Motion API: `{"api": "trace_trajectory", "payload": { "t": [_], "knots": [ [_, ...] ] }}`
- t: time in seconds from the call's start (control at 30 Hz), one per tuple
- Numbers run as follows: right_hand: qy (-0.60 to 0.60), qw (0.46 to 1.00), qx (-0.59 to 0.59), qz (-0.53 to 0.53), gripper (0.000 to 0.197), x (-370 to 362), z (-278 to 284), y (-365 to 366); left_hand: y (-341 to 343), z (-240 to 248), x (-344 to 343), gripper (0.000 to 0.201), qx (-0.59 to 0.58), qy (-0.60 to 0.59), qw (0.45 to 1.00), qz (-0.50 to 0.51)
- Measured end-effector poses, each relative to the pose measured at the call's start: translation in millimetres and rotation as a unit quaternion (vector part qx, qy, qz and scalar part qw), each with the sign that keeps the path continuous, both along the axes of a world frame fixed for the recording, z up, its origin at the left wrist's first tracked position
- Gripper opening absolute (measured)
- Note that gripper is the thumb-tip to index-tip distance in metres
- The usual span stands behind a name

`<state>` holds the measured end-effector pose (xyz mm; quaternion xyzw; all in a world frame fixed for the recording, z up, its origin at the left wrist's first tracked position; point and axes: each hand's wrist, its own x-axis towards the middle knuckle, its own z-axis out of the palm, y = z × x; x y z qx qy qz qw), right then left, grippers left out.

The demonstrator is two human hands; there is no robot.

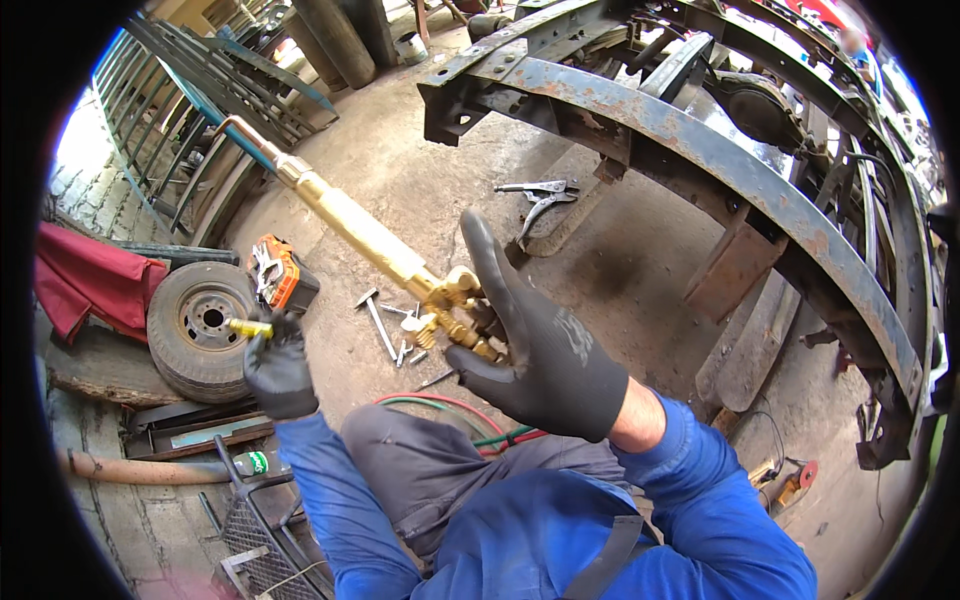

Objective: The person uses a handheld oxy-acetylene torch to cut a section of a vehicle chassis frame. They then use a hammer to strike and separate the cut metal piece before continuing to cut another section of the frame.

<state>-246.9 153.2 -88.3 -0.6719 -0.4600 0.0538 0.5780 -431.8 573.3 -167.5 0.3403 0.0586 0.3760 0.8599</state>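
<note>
My right hand [545, 365], in a black work glove, holds a brass gas torch [365, 235] by its valve end. The index finger and thumb stretch apart on either side of the torch, while the other fingers are largely hidden behind the fittings. Its thin, bent copper tip [243, 128] points up and to the left, away from me. Lower left, my gloved left hand [280, 370] is closed around a small yellow piece [248, 328], perhaps a lighter. That piece sticks out to the left past the fingers, well apart from the torch.
A rusty vehicle chassis frame [700, 130] arches across the right. Locking pliers [545, 190] and a hammer [378, 325] lie on the concrete. Left are a wheel [195, 330], an orange toolbox [291, 285] and a red cloth [90, 280]. Red and green hoses [440, 402] run by my legs.
</note>
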Motion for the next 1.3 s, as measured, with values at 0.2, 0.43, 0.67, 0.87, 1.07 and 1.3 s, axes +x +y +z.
{"api": "trace_trajectory", "payload": {
  "t": [0.2,0.43,0.67,0.87,1.07,1.3],
  "knots": [
    [0.017,1.0,-0.002,0.005,0.086,1,-15,-22,-57,-7,93,0.039,-0.031,-0.007,0.997,-0.071],
    [0.038,0.992,-0.117,-0.025,0.074,-11,-38,-54,-59,-21,136,0.039,-0.016,0.094,0.993,-0.071],
    [-0.027,0.992,-0.112,-0.059,0.066,-19,-42,-57,-109,-28,180,0.033,0.079,0.135,0.98,-0.121],
    [0.01,0.985,-0.168,-0.037,0.061,-21,-41,-48,-192,-18,173,0.052,0.141,0.119,0.957,-0.224],
    [-0.068,0.96,-0.218,-0.162,0.04,-27,-46,-26,-203,-14,180,0.053,0.138,0.17,0.946,-0.238],
    [-0.009,0.974,-0.182,-0.133,0.035,-25,-34,-29,-167,-21,193,0.045,0.111,0.12,0.962,-0.217]
  ]
}}
